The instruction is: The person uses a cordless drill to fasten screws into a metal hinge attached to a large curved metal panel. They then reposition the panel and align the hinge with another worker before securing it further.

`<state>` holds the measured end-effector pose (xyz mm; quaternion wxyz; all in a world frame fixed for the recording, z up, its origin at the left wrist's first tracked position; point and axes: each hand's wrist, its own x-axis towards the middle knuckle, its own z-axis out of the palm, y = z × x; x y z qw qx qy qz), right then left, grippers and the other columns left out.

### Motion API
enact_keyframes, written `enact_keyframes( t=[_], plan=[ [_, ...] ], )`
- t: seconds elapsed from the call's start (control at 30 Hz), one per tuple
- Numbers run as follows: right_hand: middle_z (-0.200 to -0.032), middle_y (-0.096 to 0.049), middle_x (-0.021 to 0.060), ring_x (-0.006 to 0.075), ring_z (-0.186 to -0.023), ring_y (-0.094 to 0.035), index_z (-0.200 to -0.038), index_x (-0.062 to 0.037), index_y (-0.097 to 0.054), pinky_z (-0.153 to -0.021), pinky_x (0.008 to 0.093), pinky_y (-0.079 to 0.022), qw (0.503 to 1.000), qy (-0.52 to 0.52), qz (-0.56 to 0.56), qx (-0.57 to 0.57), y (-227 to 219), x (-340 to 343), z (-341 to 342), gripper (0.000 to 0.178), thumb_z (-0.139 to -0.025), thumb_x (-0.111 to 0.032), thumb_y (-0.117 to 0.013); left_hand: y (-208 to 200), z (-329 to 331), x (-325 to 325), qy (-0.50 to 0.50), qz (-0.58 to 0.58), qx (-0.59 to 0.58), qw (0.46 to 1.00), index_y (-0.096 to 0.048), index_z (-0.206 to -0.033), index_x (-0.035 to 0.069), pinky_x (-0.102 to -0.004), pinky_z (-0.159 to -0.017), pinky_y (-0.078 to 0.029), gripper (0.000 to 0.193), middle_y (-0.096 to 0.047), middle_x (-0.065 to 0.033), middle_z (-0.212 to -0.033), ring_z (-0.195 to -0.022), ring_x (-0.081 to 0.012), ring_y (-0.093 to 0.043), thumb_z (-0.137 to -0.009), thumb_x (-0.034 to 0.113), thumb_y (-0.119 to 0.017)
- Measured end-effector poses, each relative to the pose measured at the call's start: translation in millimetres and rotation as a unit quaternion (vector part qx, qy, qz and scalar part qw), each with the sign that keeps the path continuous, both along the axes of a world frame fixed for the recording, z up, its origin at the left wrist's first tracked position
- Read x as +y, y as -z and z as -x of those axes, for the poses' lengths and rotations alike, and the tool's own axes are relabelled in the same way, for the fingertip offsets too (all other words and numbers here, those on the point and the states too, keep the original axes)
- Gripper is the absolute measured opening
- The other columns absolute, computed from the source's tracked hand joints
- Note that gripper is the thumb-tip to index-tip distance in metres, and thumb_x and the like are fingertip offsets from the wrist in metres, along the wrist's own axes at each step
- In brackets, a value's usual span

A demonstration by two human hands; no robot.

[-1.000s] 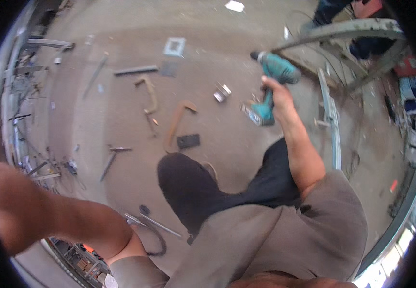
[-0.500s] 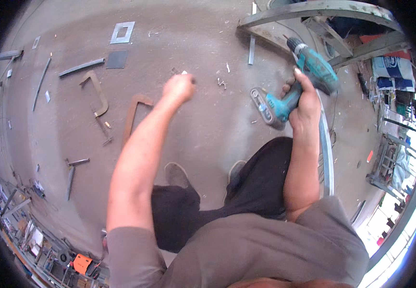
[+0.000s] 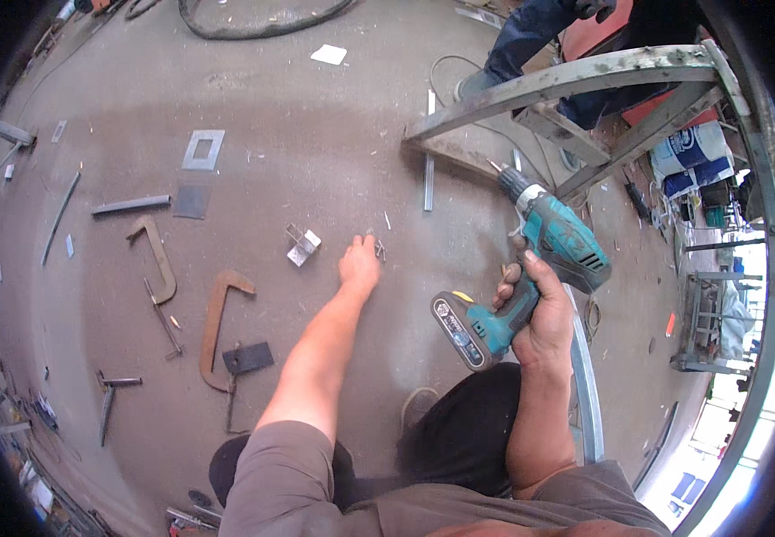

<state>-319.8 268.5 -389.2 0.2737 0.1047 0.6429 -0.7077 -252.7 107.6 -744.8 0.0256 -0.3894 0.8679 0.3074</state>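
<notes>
My right hand point(image 3: 544, 309) is wrapped round the handle of a teal and black cordless drill point(image 3: 559, 234). The drill's bit points up and to the left, and its battery is at the lower left. My left hand point(image 3: 361, 266) reaches down to the floor, its fingers stretched out beside a few small screws point(image 3: 380, 251). Whether the fingertips touch a screw is too small to tell. Left of that hand lies a small metal bracket piece point(image 3: 300, 243) with a white patch.
Two C-clamps, one brown point(image 3: 215, 331) and one tan point(image 3: 160, 259), lie at left near a square tube point(image 3: 132, 205) and a plate with a square hole point(image 3: 202, 149). A metal frame point(image 3: 575, 76) stands at the upper right. Behind it, another person's leg point(image 3: 522, 43) shows.
My view has shifted, and I am lower over the floor. My left hand has gone from a closed fist to reaching at the screws. The drill stays in my right hand.
</notes>
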Motion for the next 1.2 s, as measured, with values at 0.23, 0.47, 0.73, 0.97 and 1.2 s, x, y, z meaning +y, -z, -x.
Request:
enact_keyframes(
  t=[0.23,0.47,0.73,0.97,1.2],
  plan=[
    [-0.082,-0.068,0.0034,0.0169,-0.067,-0.066,-0.113,-0.0098,-0.064,-0.062,0.0355,-0.054,0.999,-0.020,-0.024,-0.010,2.8,-2.7,2.7,0.024,-0.098,-0.027,-0.069,-1.3,12.2,8.2,0.051,0.006,-0.049,0.997,-0.067,-0.119,0.013,-0.0504,-0.090,-0.059,0.026,-0.063,-0.0146,-0.124,-0.113,-0.0342,-0.068,-0.095,0.020,-0.062],
    [-0.082,-0.067,0.0041,0.0171,-0.067,-0.065,-0.122,-0.0068,-0.067,-0.061,0.0355,-0.054,0.999,-0.036,0.011,-0.020,-1.6,0.1,-0.6,0.031,-0.096,-0.023,-0.070,-8.5,14.5,5.3,0.087,0.035,-0.034,0.995,-0.066,-0.112,0.012,-0.0487,-0.085,-0.061,0.017,-0.064,-0.0158,-0.121,-0.106,-0.0347,-0.071,-0.100,0.017,-0.054],
    [-0.080,-0.063,0.0041,0.0188,-0.067,-0.063,-0.105,-0.0074,-0.065,-0.062,0.0346,-0.053,0.997,-0.043,0.054,-0.037,8.6,-6.4,3.5,0.020,-0.092,-0.019,-0.075,-39.4,-13.6,-3.2,0.044,-0.001,-0.007,0.999,-0.056,-0.128,0.003,-0.0546,-0.088,-0.056,0.033,-0.066,-0.0287,-0.118,-0.105,-0.0442,-0.068,-0.098,0.017,-0.055],
    [-0.080,-0.065,0.0054,0.0178,-0.064,-0.065,-0.111,-0.0068,-0.066,-0.060,0.0329,-0.054,0.987,-0.136,0.082,-0.002,21.2,-11.8,10.1,0.024,-0.090,-0.017,-0.074,-134.8,-37.7,-36.8,-0.128,-0.082,0.131,0.980,-0.061,-0.122,0.002,-0.0460,-0.082,-0.057,0.030,-0.074,-0.0221,-0.105,-0.097,-0.0350,-0.073,-0.101,0.024,-0.063],
    [-0.094,-0.069,0.0055,0.0187,-0.077,-0.070,-0.116,-0.0024,-0.066,-0.074,0.0340,-0.057,0.962,-0.246,0.118,0.002,-6.9,-13.3,-8.1,0.040,-0.079,-0.006,-0.082,-357.3,-87.2,-78.7,-0.273,-0.275,0.441,0.810,-0.067,-0.107,0.006,-0.0282,-0.070,-0.053,0.018,-0.073,-0.0057,-0.096,-0.080,-0.0114,-0.067,-0.103,0.024,-0.067]
  ],
)
